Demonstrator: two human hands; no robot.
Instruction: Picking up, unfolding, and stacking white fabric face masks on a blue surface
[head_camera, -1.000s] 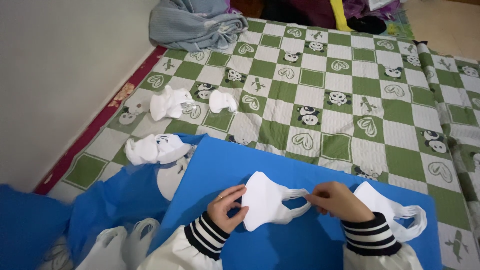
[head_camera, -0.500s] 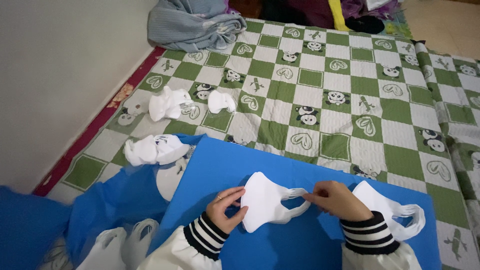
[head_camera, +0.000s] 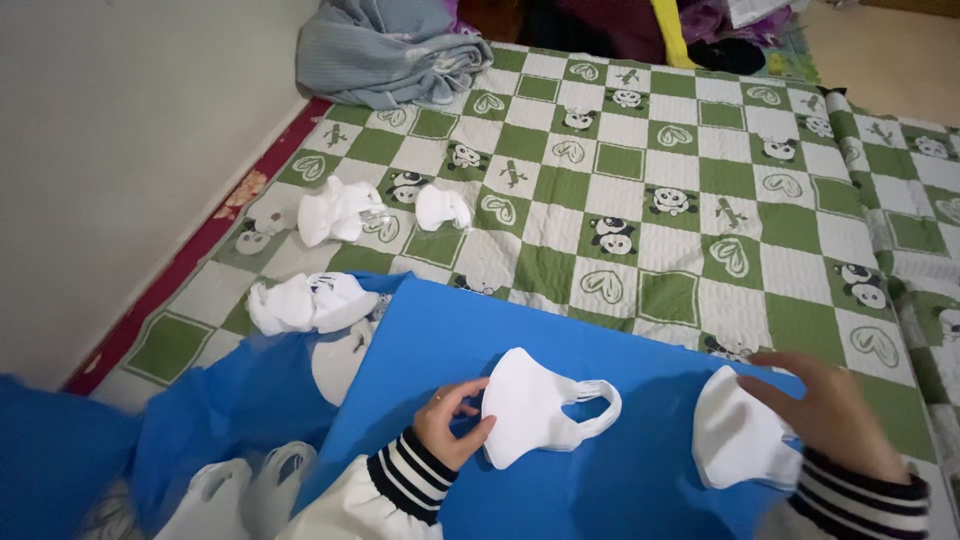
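Item: white face mask (head_camera: 535, 408), folded, near centre of the blue board (head_camera: 620, 490). I judge it light, soft, easily creased; best taken at its left edge, where my left hand (head_camera: 452, 432) pinches it. Right: my right hand (head_camera: 828, 412), fingers spread, rests on a mask stack (head_camera: 738, 440).

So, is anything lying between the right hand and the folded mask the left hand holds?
Nothing visible: only bare blue board lies between the right hand, resting on a mask stack, and the folded mask in the left hand.

Left hand (head_camera: 452, 428) fingers curled in a pinching grip; right hand (head_camera: 825, 410) palm-down, fingers spread.
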